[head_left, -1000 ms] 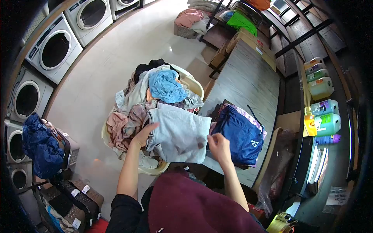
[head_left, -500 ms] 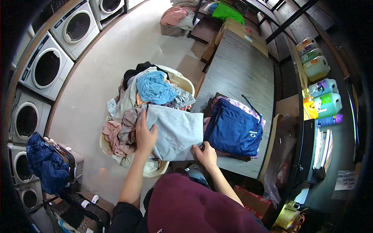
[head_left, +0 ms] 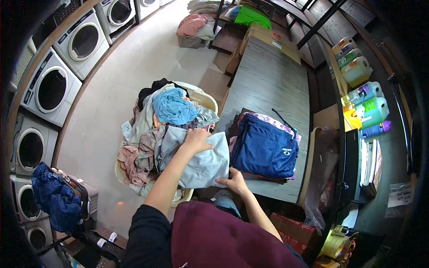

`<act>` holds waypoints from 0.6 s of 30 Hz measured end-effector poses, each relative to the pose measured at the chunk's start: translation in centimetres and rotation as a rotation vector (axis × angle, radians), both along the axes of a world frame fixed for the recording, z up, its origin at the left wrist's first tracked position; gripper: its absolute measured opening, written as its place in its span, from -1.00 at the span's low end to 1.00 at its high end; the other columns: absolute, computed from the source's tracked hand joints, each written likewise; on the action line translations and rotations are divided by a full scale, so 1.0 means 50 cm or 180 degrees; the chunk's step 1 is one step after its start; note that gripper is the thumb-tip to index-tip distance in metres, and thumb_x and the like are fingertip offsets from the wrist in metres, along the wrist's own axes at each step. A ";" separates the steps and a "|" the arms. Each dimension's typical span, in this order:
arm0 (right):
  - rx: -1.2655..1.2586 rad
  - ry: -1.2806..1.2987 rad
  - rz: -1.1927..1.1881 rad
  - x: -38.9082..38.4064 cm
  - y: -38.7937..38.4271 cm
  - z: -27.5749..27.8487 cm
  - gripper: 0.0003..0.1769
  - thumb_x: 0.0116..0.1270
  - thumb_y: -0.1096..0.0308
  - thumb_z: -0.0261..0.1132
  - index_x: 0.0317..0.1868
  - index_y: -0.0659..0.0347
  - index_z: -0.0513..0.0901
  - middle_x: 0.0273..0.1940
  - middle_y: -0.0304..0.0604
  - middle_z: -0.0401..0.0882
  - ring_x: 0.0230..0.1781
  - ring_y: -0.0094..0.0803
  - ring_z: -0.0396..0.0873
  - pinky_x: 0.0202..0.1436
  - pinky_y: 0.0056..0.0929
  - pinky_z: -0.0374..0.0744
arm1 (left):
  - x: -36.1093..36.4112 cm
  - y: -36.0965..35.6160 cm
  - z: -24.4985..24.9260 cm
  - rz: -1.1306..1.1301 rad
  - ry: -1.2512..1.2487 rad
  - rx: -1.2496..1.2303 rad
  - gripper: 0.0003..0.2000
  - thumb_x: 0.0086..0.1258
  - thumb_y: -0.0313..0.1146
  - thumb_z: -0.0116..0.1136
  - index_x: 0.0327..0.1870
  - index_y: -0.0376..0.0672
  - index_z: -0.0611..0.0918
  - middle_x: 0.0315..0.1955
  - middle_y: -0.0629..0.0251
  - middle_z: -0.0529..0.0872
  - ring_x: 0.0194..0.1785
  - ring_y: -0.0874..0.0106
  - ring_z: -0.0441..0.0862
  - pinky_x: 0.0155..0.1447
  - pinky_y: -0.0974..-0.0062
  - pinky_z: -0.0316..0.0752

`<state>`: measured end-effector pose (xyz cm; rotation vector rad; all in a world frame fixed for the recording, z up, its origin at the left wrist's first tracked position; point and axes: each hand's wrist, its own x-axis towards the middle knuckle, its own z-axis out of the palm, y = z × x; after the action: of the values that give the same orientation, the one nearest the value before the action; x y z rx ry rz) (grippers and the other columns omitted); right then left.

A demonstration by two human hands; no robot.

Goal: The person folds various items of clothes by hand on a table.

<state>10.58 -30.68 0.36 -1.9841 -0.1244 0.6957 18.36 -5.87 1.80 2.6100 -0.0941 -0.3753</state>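
Note:
A light grey folded cloth [head_left: 208, 163], whose garment type I cannot make out, lies in front of me, partly over a heaped laundry basket [head_left: 208, 94]. My left hand [head_left: 196, 142] rests on its upper part, fingers spread and thumb apart. At the lower right corner, my right hand [head_left: 233, 181] pinches the cloth's edge between thumb and fingers. Just right of it is a folded navy garment [head_left: 266, 145] with a small white logo, stacked on other folded pieces. A crumpled blue cloth [head_left: 174, 106] tops the heap, with a pinkish patterned fabric [head_left: 140, 152] beside my left forearm.
The grey table [head_left: 272, 71] stretches away to the right. Front-loading machines [head_left: 51, 89] line the left wall. A basket with a dark blue bundle [head_left: 56, 196] stands lower left. Detergent jugs [head_left: 373, 111] stand on the right shelf; a red box [head_left: 290, 230] sits below the table.
My left hand has moved right, from the cloth's left edge onto its upper middle. The cloth now looks more rumpled, and its left part is creased. My right hand keeps to the lower right corner.

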 end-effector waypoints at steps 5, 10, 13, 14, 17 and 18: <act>-0.0002 0.0082 0.0229 0.003 -0.028 0.031 -0.72 0.10 0.38 0.54 -0.27 0.38 0.68 -0.37 -0.17 0.70 -0.31 -0.49 0.61 -0.14 -0.43 0.57 | -0.105 0.034 0.074 0.0253 -0.1249 -0.1545 -0.66 0.04 -0.35 0.45 -0.15 -0.23 0.66 -0.20 0.18 0.68 -0.06 0.20 0.63 0.00 0.31 0.50; -0.0401 -0.1247 0.0732 0.067 0.009 0.217 -0.79 0.09 0.40 0.48 -0.29 0.28 0.66 -0.38 0.09 0.66 -0.32 -0.02 0.69 -0.22 -0.21 0.58 | -0.160 0.151 0.177 0.0915 -0.0581 -0.2046 -0.71 0.03 -0.46 0.42 -0.25 -0.28 0.59 -0.41 0.29 0.61 -0.31 0.50 0.52 -0.13 0.48 0.44; 0.0132 -0.1669 0.0689 0.144 0.060 0.279 -0.86 0.13 0.56 0.35 -0.27 0.32 0.60 -0.40 0.13 0.64 -0.38 -0.17 0.71 -0.29 -0.25 0.58 | -0.152 0.194 0.258 0.1264 -0.1379 -0.1877 -0.75 0.06 -0.52 0.41 -0.25 -0.26 0.60 -0.45 0.41 0.61 -0.31 0.60 0.50 -0.19 0.53 0.43; 0.0155 -0.1570 0.0602 0.152 0.087 0.358 -0.86 0.15 0.61 0.29 -0.25 0.32 0.59 -0.41 0.09 0.65 -0.40 -0.21 0.70 -0.30 -0.28 0.58 | -0.152 0.204 0.285 0.1404 -0.1606 -0.1946 -0.76 0.07 -0.55 0.40 -0.25 -0.25 0.60 -0.45 0.43 0.61 -0.32 0.61 0.50 -0.21 0.54 0.43; 0.0240 -0.2154 0.0286 0.226 0.090 0.418 -0.80 0.14 0.67 0.23 -0.20 0.31 0.58 -0.29 0.05 0.70 -0.38 -0.32 0.67 -0.29 -0.33 0.60 | -0.157 0.184 0.384 0.1509 -0.2045 -0.2662 -0.81 0.11 -0.62 0.35 -0.28 -0.23 0.61 -0.44 0.47 0.63 -0.31 0.63 0.52 -0.20 0.59 0.45; 0.0622 -0.2254 0.0176 0.243 0.082 0.438 -0.82 0.16 0.69 0.21 -0.21 0.33 0.57 -0.22 -0.04 0.72 -0.35 -0.40 0.67 -0.28 -0.41 0.61 | -0.164 0.160 0.412 0.1401 -0.2277 -0.2630 -0.80 0.11 -0.65 0.32 -0.27 -0.23 0.60 -0.42 0.44 0.65 -0.30 0.60 0.55 -0.18 0.58 0.47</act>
<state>22.72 -26.56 22.26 -1.9571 -0.6458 -0.0171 10.15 2.11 22.42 1.7481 0.0755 0.6355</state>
